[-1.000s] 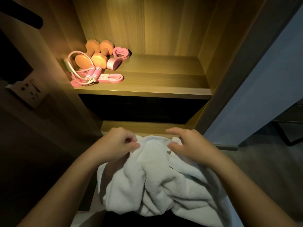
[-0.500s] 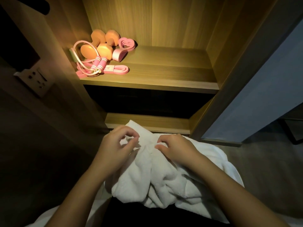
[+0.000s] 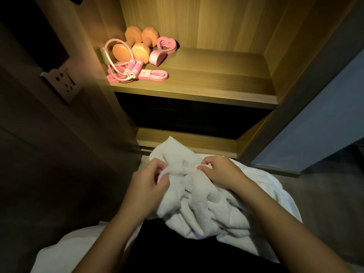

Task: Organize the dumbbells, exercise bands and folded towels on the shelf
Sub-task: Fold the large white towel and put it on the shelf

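A crumpled white towel [image 3: 204,205] lies bunched on my lap, below the wooden shelf [image 3: 197,89]. My left hand [image 3: 146,183] pinches a fold of the towel near its upper left. My right hand [image 3: 222,172] grips the cloth a little to the right of it. At the lit shelf's left end lie two orange dumbbells [image 3: 137,48], a pink skipping rope [image 3: 126,69], a pink flat band [image 3: 155,74] and a pink heart-shaped looped band [image 3: 163,49].
A lower shelf board [image 3: 189,142] shows just behind the towel, with a dark gap above it. A wall socket [image 3: 63,83] sits on the dark panel at left. A grey-blue door panel [image 3: 323,115] stands at right. The shelf's right half is bare wood.
Both hands have drawn closer together on the towel and shifted their pinch along its top edge. The view has tilted downward, so the shelf appears higher and farther.
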